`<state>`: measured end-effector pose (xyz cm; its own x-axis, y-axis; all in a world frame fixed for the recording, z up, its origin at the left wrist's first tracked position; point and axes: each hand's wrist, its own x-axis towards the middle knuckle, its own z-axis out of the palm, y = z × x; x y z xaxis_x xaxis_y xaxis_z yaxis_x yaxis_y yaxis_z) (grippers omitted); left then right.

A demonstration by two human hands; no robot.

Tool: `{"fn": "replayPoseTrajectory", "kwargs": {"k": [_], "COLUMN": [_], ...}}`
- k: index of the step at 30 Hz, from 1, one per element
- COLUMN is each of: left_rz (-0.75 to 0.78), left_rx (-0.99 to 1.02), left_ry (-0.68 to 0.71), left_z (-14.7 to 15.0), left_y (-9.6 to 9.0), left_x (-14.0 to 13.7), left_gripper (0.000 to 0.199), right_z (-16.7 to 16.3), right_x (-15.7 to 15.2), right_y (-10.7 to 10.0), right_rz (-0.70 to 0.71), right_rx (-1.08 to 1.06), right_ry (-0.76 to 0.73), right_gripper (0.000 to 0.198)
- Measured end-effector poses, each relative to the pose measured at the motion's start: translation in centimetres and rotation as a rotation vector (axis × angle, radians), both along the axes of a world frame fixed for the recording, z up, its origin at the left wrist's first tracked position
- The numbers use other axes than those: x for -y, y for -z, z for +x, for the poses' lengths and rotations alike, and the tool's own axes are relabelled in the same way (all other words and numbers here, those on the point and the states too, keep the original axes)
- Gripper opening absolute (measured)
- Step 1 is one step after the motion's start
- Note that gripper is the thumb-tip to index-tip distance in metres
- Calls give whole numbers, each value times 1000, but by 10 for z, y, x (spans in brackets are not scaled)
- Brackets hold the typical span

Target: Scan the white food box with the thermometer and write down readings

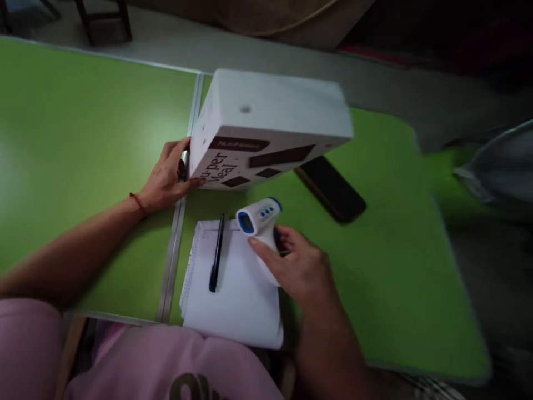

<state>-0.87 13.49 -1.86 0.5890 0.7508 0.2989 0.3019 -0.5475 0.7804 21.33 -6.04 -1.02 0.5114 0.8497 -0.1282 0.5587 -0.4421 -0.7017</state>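
My right hand [300, 264] is wrapped round the handle of a white and blue infrared thermometer [260, 216], its small screen facing me, just above a notepad. With thumb and fingers, my left hand [166, 175] grips the lower left edge of a white cardboard box [283, 105] printed "Meal". The box stands tilted on the table. Below it lies the white spiral notepad [237, 311], with a black pen [217, 255] resting across its page. A dark smartphone [335, 191] lies to the right, partly hidden behind the box.
The green table [400, 266] has a metal seam [170, 266] running across it, left of the notepad. A dark wooden stool [104, 19] stands on the floor beyond. At the right, a blurred pale plastic-like shape [503, 161] is beside the table.
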Motion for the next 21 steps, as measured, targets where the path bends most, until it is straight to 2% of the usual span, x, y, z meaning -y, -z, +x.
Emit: {"fn": "replayPoseTrajectory", "kwargs": {"k": [2, 4, 6, 7, 9, 10, 12, 14, 16, 19, 21], "left_rz": [-7, 33, 86, 105, 124, 128, 140, 148, 143, 100, 61], "left_rx": [-6, -43, -112, -144, -185, -198, -235, -293, -364, -451, -454], "left_ry": [-46, -76, -68, -57, -35, -26, -6, 18, 24, 22, 29], "left_z": [1, 4, 7, 8, 10, 11, 12, 13, 15, 18, 19], "left_y": [5, 8, 11, 12, 15, 16, 18, 17, 14, 5, 0], "left_x": [1, 3, 5, 5, 6, 6, 6, 7, 9, 13, 15], "left_gripper": [83, 89, 100, 106, 114, 116, 119, 125, 135, 155, 162], "right_z": [5, 3, -6, -13, -28, -36, -49, -54, -53, -44, -39], "right_x": [4, 7, 9, 9, 10, 9, 7, 4, 3, 6, 9], "right_y": [8, 8, 2, -1, -4, -3, 1, 8, 13, 15, 14], "right_rz": [30, 108, 258, 354, 462, 451, 358, 274, 282, 368, 365], "right_rx": [224, 419, 554, 577, 488, 425, 377, 394, 369, 156, -63], "right_ry": [-11, -48, -96, -147, -342, -429, -505, -507, -500, -421, -344], "right_gripper": [49, 49, 45, 36, 19, 18, 31, 42, 41, 31, 29]}}
